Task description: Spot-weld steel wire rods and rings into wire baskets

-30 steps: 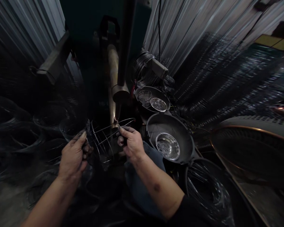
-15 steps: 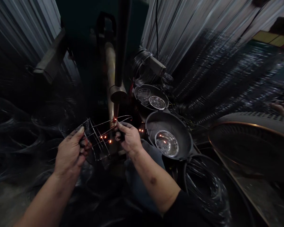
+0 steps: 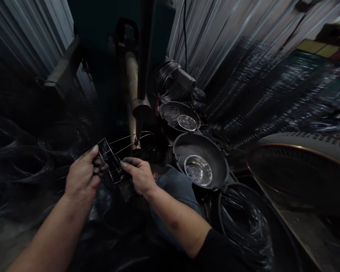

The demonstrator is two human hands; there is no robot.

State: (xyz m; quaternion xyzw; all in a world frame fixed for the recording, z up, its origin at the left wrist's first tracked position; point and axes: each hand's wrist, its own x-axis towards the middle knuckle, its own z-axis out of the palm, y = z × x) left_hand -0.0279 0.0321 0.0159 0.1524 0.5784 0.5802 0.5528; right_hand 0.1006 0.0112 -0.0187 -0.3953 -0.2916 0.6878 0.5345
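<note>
I see the left hand (image 3: pixel 83 172) pinching one edge of a wire rack (image 3: pixel 112 153), the right hand (image 3: pixel 140 176) with fingers narrowed on its other side.

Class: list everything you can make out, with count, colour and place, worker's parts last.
wire frame: one, silvery, centre-left
column: one, dark, top centre
cylinder: one, yellowish, beside column
pans: two, dark grey, centre-right
bowls: two, silvery, one per pan
metal pieces: many, silvery, in bowls
wire coil: one, grey, behind pans
wire bundle: one, silvery, lower right
round rim: one, coppery, right
corrugated sheeting: uncounted, grey, upper sides
blurred rings: several, dark, left
knee: one, blue-clad, lower centre
left hand: one, smudged, gripping wire frame
right hand: one, smudged, gripping wire frame
</note>
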